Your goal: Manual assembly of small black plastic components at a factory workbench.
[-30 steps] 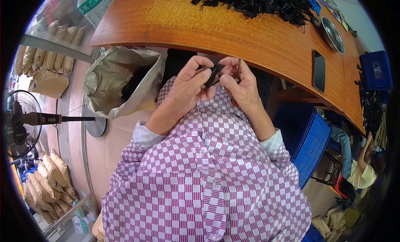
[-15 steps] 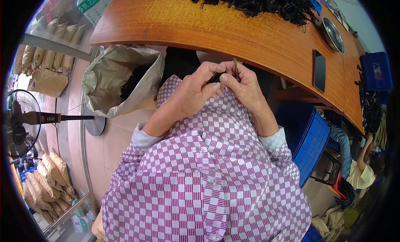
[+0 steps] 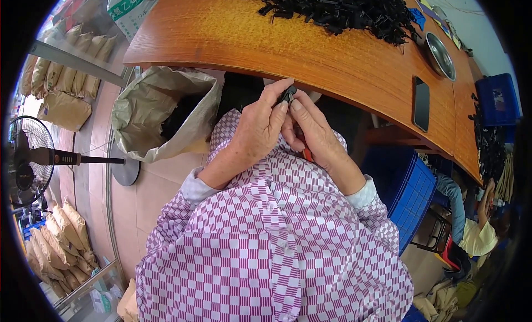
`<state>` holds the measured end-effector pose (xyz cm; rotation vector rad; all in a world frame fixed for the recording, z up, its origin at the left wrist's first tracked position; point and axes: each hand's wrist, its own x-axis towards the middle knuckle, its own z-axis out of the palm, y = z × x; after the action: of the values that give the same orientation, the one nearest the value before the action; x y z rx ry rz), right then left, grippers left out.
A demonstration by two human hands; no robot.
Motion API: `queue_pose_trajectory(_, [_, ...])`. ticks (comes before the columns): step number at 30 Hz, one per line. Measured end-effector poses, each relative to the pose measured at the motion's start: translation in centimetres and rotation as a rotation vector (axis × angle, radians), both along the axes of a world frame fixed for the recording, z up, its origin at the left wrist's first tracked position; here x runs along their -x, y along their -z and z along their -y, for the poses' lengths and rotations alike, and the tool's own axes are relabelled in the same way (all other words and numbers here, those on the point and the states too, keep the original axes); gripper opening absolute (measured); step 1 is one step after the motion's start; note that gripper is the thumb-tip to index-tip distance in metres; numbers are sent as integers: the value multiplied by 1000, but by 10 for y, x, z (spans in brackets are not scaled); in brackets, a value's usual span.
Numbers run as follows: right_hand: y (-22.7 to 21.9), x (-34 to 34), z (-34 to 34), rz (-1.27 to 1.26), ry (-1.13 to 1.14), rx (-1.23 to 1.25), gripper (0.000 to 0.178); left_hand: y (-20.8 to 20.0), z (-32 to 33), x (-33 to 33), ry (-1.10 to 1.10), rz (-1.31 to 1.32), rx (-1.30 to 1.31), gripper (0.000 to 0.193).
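Note:
My left hand (image 3: 256,125) pinches a small black plastic piece (image 3: 290,91) between thumb and fingertips, just off the table's near edge and above my lap. Against it, my right hand (image 3: 317,131) is closed round a small hand tool with a red-orange handle (image 3: 307,153). The handle's end shows below the palm. A bit of metal shows at the piece, between the two thumbs; the rest of the tool is hidden by my fingers, so its exact kind is unclear. A large heap of similar black pieces (image 3: 354,14) lies on the wooden table (image 3: 221,34).
An open pale sack (image 3: 133,122) with dark contents stands left of my knees, beside a standing fan (image 3: 25,158). A phone (image 3: 421,103) and metal bowl (image 3: 439,56) lie on the table's right. Blue crates (image 3: 413,194) stand below; another person (image 3: 479,233) sits far right.
The metal tip that stuck up from my right hand has swung down to the black piece, and the red-orange handle shows more. My hands have closed in together; the view has shifted slightly.

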<state>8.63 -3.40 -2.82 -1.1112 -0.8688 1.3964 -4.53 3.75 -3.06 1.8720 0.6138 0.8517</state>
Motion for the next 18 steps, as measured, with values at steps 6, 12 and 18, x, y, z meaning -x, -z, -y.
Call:
queue_pose_trajectory(6, [0,1,-1,74,8,-60,36,4,-1,-1,-17,18,-39,35])
queue_pose_trajectory(12, [6,3,-7,-24,26,-35,31,7,-3,-7,-95,27,-144,34])
queue_pose_trajectory(18, [20,-7,-19,160,-70,-93,31,20,-9,-5,-151,-1,-199,36])
